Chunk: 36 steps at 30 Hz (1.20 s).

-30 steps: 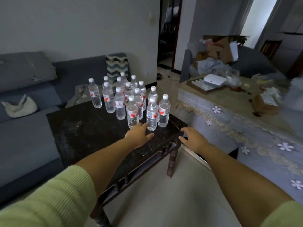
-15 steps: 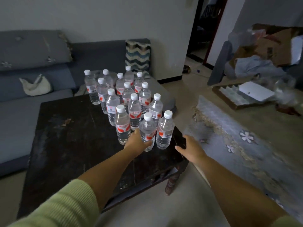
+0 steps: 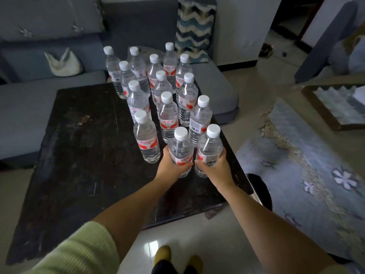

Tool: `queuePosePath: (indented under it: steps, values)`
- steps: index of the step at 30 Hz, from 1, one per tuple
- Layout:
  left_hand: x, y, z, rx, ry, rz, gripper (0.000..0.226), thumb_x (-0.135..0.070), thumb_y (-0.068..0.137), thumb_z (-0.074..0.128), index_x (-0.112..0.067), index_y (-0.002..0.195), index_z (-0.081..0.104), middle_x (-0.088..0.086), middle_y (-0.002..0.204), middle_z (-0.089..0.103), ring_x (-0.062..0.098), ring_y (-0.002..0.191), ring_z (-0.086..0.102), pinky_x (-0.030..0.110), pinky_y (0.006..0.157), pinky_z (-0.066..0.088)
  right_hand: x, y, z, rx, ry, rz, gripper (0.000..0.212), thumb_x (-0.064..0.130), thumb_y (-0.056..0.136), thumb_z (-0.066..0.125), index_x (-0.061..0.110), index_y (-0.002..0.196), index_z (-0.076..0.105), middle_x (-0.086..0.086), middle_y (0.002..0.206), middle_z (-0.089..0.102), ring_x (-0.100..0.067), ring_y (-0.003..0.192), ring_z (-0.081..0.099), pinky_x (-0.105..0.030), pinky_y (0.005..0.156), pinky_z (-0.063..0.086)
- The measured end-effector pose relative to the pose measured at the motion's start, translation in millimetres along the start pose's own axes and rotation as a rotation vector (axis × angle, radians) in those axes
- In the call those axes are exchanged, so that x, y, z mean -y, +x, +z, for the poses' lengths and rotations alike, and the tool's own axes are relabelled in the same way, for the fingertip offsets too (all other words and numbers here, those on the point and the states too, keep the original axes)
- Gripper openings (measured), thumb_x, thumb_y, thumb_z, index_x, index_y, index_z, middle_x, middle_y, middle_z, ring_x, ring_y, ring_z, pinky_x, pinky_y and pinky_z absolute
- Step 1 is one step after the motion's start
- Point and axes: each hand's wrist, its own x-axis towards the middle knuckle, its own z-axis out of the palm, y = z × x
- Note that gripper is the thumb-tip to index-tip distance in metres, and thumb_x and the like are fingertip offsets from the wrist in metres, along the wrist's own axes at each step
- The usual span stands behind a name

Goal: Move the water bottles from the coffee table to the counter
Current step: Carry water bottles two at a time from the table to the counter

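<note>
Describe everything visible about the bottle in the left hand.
The bottle in the left hand is clear plastic with a white screw cap, a red-and-white label and water inside. It is upright at the coffee table's near right corner, beside the right hand's bottle. The left hand grips its lower body.

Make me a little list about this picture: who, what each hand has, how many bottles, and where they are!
who: a person in a green sleeve
left hand: grips the left front bottle
right hand: grips the right front bottle
bottles: thirteen, all upright, white caps
place: dark table
behind: grey sofa with a white bag
counter: not in view
</note>
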Motion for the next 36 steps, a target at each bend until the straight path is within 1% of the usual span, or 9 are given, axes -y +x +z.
queuePosePath:
  steps: [2,5,9,16,20,24,30,33,36]
  values:
    - [0,3,2,-0.012,-0.001,-0.003,0.082,-0.036,0.061,0.087,-0.024,0.129,0.042,-0.009,0.119,0.063,0.007,0.108,0.062,0.035,0.095,0.051,0,7,1,-0.019,-0.013,-0.004,0.082,0.027,0.067,0.087,0.022,0.135,0.042,0.008,0.114,0.062,-0.007,0.102,0.06,0.001,0.073,0.041]
    - [-4,8,3,0.003,0.038,-0.007,0.082,-0.042,0.061,0.085,-0.024,0.13,0.045,-0.005,0.121,0.064,0.014,0.11,0.062,0.042,0.097,0.051,2,14,0,-0.023,-0.006,0.027,0.072,0.026,0.068,0.086,0.022,0.129,0.048,0.011,0.104,0.063,-0.004,0.093,0.062,-0.001,0.064,0.043]
    - [-10,11,-4,0.053,0.129,-0.029,0.081,-0.042,0.064,0.084,-0.025,0.133,0.044,-0.006,0.12,0.065,0.015,0.11,0.063,0.037,0.096,0.051,4,11,-7,-0.027,0.014,0.084,0.065,0.028,0.071,0.084,0.027,0.126,0.049,0.016,0.103,0.063,0.004,0.09,0.061,-0.006,0.07,0.043]
    - [-37,11,4,0.162,0.244,0.043,0.074,-0.046,0.067,0.083,-0.022,0.128,0.048,-0.005,0.118,0.065,0.012,0.105,0.062,0.025,0.085,0.045,2,-3,-52,-0.151,-0.078,0.142,0.05,0.026,0.072,0.081,0.028,0.11,0.047,0.009,0.096,0.062,-0.004,0.084,0.059,-0.012,0.067,0.039]
    - [-59,15,25,0.231,0.266,0.122,0.071,-0.043,0.068,0.083,-0.021,0.127,0.05,-0.006,0.112,0.066,0.009,0.096,0.061,0.023,0.082,0.044,5,-17,-90,-0.304,-0.081,0.209,0.052,0.024,0.072,0.08,0.02,0.117,0.053,0.004,0.096,0.066,-0.012,0.085,0.064,-0.019,0.064,0.043]
    - [-79,19,51,0.346,0.331,0.206,0.072,-0.045,0.068,0.082,-0.018,0.127,0.05,-0.004,0.114,0.066,0.016,0.105,0.063,0.032,0.091,0.049,14,-44,-127,-0.508,-0.094,0.26,0.052,0.027,0.072,0.081,0.024,0.114,0.05,0.007,0.093,0.061,-0.003,0.073,0.058,-0.014,0.058,0.039]
    - [-109,-6,101,0.561,0.338,0.371,0.063,-0.038,0.072,0.082,-0.014,0.122,0.052,-0.005,0.105,0.064,0.017,0.097,0.064,0.025,0.079,0.046,18,-125,-175,-0.814,-0.066,0.306,0.045,0.021,0.072,0.082,0.016,0.108,0.054,0.0,0.095,0.064,-0.017,0.081,0.061,-0.027,0.074,0.043]
    - [-118,-35,129,0.731,0.285,0.416,0.059,-0.029,0.075,0.081,-0.012,0.125,0.055,0.006,0.113,0.069,0.024,0.102,0.066,0.04,0.09,0.053,17,-181,-189,-0.939,-0.069,0.338,0.047,0.022,0.074,0.082,0.025,0.105,0.047,0.005,0.092,0.06,-0.006,0.074,0.057,-0.023,0.067,0.04]
    - [-124,-78,160,0.854,0.282,0.452,0.058,-0.025,0.074,0.082,-0.012,0.125,0.057,0.008,0.117,0.068,0.025,0.106,0.065,0.04,0.093,0.052,18,-246,-201,-1.079,-0.091,0.412,0.049,0.028,0.074,0.082,0.025,0.106,0.045,0.006,0.091,0.058,0.002,0.07,0.052,-0.014,0.059,0.037]
